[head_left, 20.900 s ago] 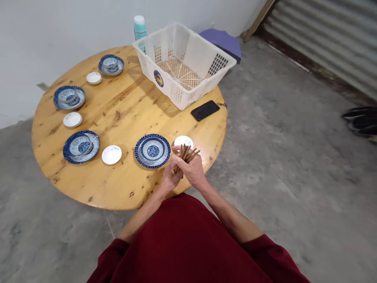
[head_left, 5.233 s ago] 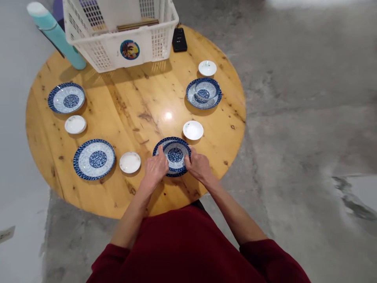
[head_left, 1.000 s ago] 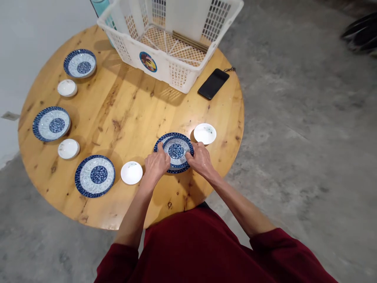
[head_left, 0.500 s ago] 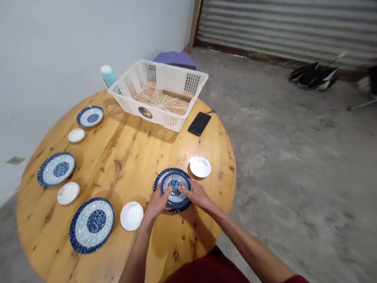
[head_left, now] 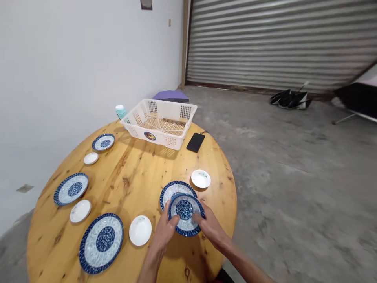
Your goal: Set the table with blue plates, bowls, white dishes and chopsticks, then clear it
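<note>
Both my hands hold a stack of blue patterned bowls (head_left: pixel 185 214) lifted just above a blue patterned plate (head_left: pixel 172 189) on the round wooden table (head_left: pixel 132 177). My left hand (head_left: pixel 165 232) grips the stack's near left rim. My right hand (head_left: pixel 209 225) grips its right side. A small white dish (head_left: pixel 200 179) sits just beyond the plate, another small white dish (head_left: pixel 140 230) lies left of my left hand.
Three more blue plates, the nearest blue plate (head_left: pixel 101 241), and two small white dishes line the table's left side. A white plastic basket (head_left: pixel 160 122) with chopsticks inside, a teal bottle (head_left: pixel 120 112) and a black phone (head_left: pixel 196 142) are at the far edge. Bare concrete floor lies to the right.
The stack of bowls has come up off the plate toward me between both hands. My head has tilted up, showing the wall and the roller shutter.
</note>
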Available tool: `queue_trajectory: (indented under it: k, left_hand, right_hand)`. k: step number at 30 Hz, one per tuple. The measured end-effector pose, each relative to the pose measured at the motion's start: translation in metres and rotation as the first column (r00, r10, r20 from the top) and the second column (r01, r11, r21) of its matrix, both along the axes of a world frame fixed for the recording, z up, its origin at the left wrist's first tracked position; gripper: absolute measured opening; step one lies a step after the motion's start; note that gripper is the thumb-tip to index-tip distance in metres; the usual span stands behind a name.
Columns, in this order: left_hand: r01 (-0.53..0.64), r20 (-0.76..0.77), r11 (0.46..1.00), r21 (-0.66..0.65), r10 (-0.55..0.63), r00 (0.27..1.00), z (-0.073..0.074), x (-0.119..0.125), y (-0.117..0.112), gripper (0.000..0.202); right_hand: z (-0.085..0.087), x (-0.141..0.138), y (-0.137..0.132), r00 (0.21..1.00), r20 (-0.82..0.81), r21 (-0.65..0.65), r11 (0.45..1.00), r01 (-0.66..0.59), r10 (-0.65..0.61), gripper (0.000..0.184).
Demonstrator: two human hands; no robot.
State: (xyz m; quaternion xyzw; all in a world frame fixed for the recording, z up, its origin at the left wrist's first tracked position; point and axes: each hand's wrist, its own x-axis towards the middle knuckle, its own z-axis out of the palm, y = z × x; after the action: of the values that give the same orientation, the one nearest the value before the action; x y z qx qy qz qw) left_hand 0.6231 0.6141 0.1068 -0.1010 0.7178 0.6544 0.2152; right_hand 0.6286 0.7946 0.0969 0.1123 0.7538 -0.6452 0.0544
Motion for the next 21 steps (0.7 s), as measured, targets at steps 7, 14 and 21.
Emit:
queue_trajectory:
  k: [7, 14, 21]
  left_hand:
    - [0.138, -0.053, 0.976, 0.169, -0.131, 0.99, -0.003, 0.063, 0.013, 0.075]
    - [0.201, 0.036, 0.971, 0.133, -0.207, 0.978, 0.0, 0.098, 0.068, 0.073]
    - [0.42, -0.002, 0.896, 0.145, -0.424, 0.906, -0.02, 0.107, 0.209, 0.071]
  right_hand:
    - [0.011, 0.084, 0.008, 0.993, 0.033, 0.042, 0.992, 0.116, -0.117, 0.056]
    - [0.005, 0.136, 0.054, 0.94, 0.135, 0.016, 0.949, 0.315, -0.314, 0.058]
    - [-0.006, 0.179, 0.193, 0.884, 0.218, 0.093, 0.91, 0.403, -0.414, 0.042]
